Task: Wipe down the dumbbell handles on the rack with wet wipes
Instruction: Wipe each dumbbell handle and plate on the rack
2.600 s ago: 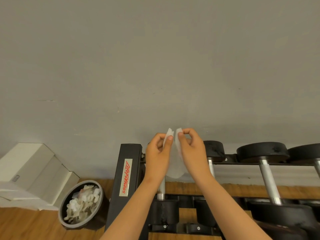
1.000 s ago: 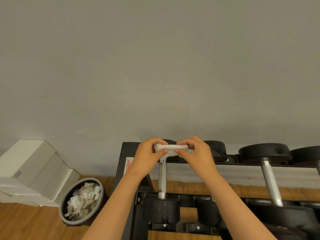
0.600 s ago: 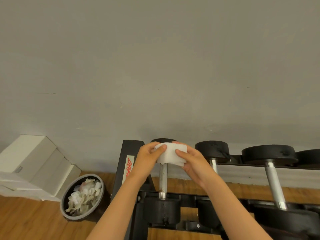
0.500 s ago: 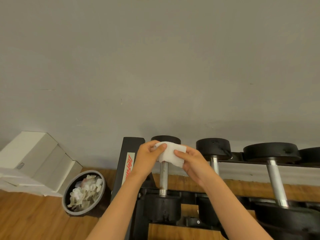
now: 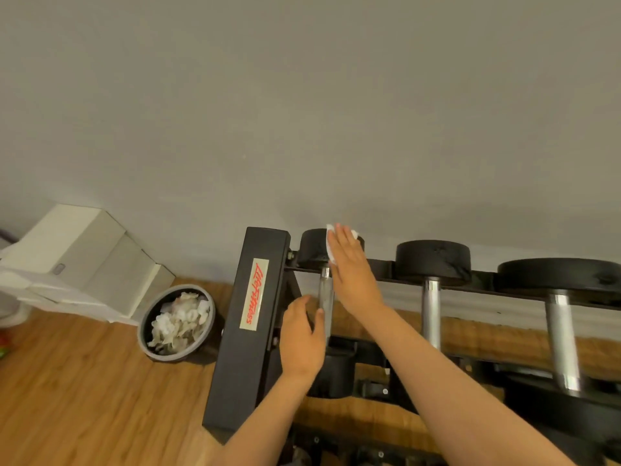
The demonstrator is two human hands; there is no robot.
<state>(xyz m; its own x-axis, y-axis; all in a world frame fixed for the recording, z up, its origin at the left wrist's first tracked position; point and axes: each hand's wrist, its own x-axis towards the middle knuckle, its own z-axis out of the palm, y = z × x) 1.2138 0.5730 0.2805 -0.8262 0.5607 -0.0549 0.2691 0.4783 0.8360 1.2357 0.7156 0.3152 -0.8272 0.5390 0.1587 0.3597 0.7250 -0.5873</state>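
The leftmost dumbbell lies on the black rack (image 5: 255, 314), its chrome handle (image 5: 326, 290) running away from me. My right hand (image 5: 351, 274) lies flat with straight fingers over the dumbbell's far black head (image 5: 311, 247). It presses a white wet wipe (image 5: 331, 252) against that head, and only the wipe's edges show around the fingers. My left hand (image 5: 300, 338) is lower, just left of the handle, fingers relaxed, thumb at the handle's side. The near head is partly hidden behind my left wrist.
Two more dumbbells with chrome handles (image 5: 431, 307) (image 5: 561, 338) lie to the right on the rack. A grey bin (image 5: 148, 344) full of used wipes stands on the wooden floor (image 5: 84, 398) left of the rack. White boxes (image 5: 77, 253) lean on the grey wall.
Both hands were folding the wipe above the leftmost dumbbell. Now my left hand has let go and dropped beside the handle; my right hand has flattened the wipe onto the far head.
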